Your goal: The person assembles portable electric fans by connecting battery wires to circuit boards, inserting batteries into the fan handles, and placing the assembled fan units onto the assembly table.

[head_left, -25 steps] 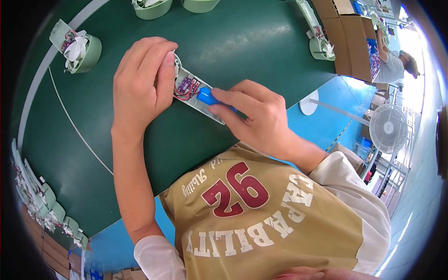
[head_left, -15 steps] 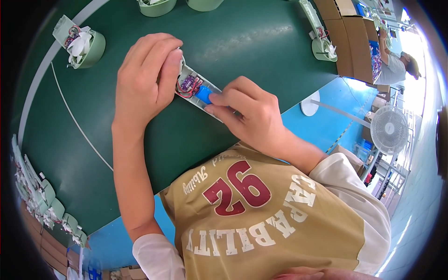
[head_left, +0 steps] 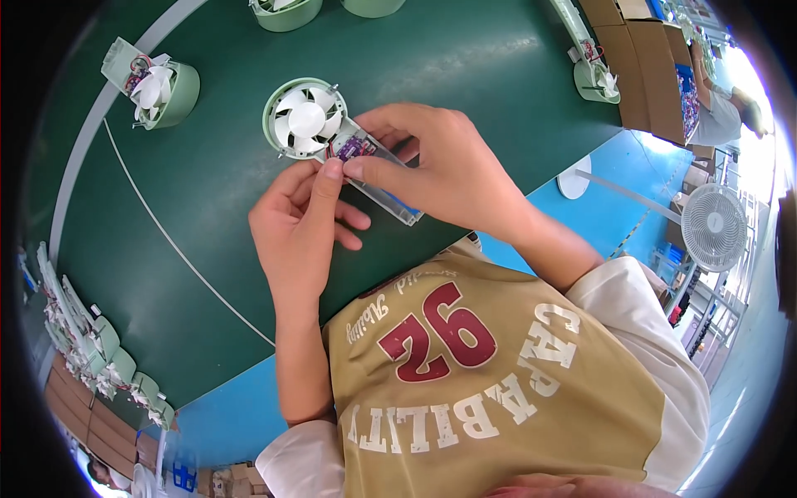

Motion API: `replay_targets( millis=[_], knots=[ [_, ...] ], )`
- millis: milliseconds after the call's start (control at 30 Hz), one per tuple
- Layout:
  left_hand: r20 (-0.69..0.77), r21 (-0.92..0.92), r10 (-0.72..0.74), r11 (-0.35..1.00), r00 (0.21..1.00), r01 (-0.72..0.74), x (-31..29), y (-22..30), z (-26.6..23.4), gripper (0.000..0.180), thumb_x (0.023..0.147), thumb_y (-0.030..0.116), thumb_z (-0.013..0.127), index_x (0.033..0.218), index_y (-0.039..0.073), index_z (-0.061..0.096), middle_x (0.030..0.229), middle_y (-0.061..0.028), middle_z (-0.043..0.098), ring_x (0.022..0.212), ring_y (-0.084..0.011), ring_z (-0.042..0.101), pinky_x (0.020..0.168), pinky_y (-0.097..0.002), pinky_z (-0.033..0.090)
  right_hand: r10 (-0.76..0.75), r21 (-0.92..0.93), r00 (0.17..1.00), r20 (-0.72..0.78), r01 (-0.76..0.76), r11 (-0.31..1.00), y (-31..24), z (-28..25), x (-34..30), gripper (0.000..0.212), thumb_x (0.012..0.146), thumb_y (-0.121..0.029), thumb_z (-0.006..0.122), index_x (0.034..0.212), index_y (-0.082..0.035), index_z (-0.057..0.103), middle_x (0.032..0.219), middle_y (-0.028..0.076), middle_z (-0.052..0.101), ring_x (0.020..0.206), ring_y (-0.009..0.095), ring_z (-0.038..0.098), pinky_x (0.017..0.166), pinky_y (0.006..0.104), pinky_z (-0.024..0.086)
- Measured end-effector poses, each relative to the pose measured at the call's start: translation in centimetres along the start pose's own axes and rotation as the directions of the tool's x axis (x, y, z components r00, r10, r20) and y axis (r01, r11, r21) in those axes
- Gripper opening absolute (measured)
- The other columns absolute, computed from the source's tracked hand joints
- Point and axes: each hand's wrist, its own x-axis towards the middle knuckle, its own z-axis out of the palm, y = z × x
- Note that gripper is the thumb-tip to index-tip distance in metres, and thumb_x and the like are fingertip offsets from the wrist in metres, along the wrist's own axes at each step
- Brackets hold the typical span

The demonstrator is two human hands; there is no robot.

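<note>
A small pale-green handheld fan [head_left: 305, 119] with white blades lies on the dark green table [head_left: 207, 183]. Its open grey handle [head_left: 390, 202] shows wiring and a small board. My left hand [head_left: 297, 228] sits just below the fan, its fingertips pinching at the wires in the handle. My right hand [head_left: 440, 170] lies across the handle from the right, thumb and forefinger meeting my left fingertips at the same spot. A strip of blue shows under my right hand.
Another half-built green fan [head_left: 158, 90] lies at the upper left, more at the top edge and one at the upper right [head_left: 594, 79]. A row of fan parts [head_left: 100, 349] lines the left edge. Cardboard boxes [head_left: 639, 58], another person and a white standing fan [head_left: 712, 226] are at right.
My left hand has slid down off the fan head, which is now uncovered. My right hand has moved up over the handle, and both hands' fingertips now meet at the wiring.
</note>
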Motion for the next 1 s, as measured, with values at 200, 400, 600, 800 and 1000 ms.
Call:
replay_targets(
  millis=[200, 400, 600, 800, 1000],
  knots=[
    [-0.043, 0.119, 0.017, 0.993, 0.999, -0.012, -0.1, 0.1, 0.4, 0.024, 0.099, 0.018, 0.065, 0.103, -0.006, 0.067, 0.075, -0.0057, 0.067, 0.048, -0.0067, 0.055, 0.039, -0.0213, 0.038, 0.021, 0.064, 0.998, 0.064, -0.026, 0.998, 0.4, 0.0, 0.2, 0.036, 0.084, -0.014, 0.075, 0.114, 0.005, 0.067, 0.093, 0.011, 0.074, 0.084, 0.020, 0.070, 0.077, 0.0317, 0.056],
    [-0.121, 0.135, 0.049, 0.990, 0.991, -0.033, -0.4, -0.1, 1.7, 0.022, 0.099, 0.018, 0.065, 0.098, -0.004, 0.067, 0.068, -0.0029, 0.063, 0.046, -0.0042, 0.050, 0.038, -0.0216, 0.033, -0.077, -0.167, 0.997, -0.016, 0.073, 0.983, 0.7, 0.9, 0.4, 0.044, 0.080, -0.018, 0.077, 0.115, 0.005, 0.063, 0.092, 0.015, 0.072, 0.082, 0.022, 0.070, 0.075, 0.0316, 0.055],
    [-0.046, -0.128, -0.007, 0.992, 0.999, 0.001, -1.9, -1.2, 0.5, 0.020, 0.101, 0.016, 0.062, 0.100, -0.003, 0.068, 0.066, 0.0009, 0.056, 0.046, -0.0028, 0.043, 0.041, -0.0214, 0.032, 0.067, 0.085, 0.989, 0.131, -0.079, 0.993, -0.9, 0.4, -0.2, 0.042, 0.081, -0.018, 0.078, 0.114, 0.005, 0.064, 0.090, 0.012, 0.071, 0.079, 0.015, 0.066, 0.072, 0.0298, 0.055],
    [-0.330, -0.072, 0.164, 0.978, 0.930, -0.198, -4.2, -0.7, -1.9, 0.018, 0.102, 0.016, 0.059, 0.100, 0.000, 0.068, 0.069, 0.0057, 0.051, 0.052, 0.0004, 0.040, 0.043, -0.0192, 0.027, -0.100, 0.491, 0.984, 0.147, 0.016, 0.871, -0.9, 3.6, -0.3, 0.045, 0.081, -0.012, 0.084, 0.119, 0.001, 0.065, 0.099, 0.009, 0.070, 0.090, 0.015, 0.067, 0.070, 0.0286, 0.056],
    [-0.529, 0.125, 0.320, 0.946, 0.786, -0.300, 3.9, 6.1, -15.4, 0.025, 0.101, 0.023, 0.062, 0.086, 0.004, 0.068, 0.061, 0.0080, 0.044, 0.048, -0.0003, 0.029, 0.043, -0.0214, 0.017, -0.281, 0.190, 0.959, 0.038, 0.270, 0.944, 1.9, 2.6, -2.3, 0.032, 0.082, -0.009, 0.081, 0.110, -0.003, 0.068, 0.092, 0.006, 0.068, 0.081, 0.018, 0.066, 0.061, 0.0281, 0.056]
  ],
)
